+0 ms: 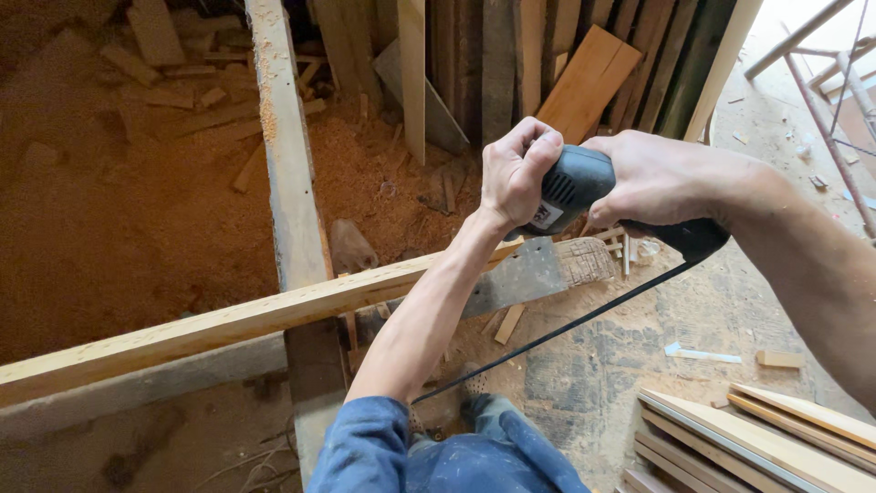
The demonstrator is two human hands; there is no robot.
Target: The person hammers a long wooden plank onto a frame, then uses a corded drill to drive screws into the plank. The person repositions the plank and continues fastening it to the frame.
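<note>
where both hands grip, power tool (pixel 584 187) half hidden, blade unseen

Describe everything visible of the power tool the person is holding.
The power tool is a dark grey handheld machine with vent slots and a small label on its plastic-looking body. The left hand grips its front, the right hand its rear. A black cord trails from the back. It sits over the end of a pale wooden plank.
</note>
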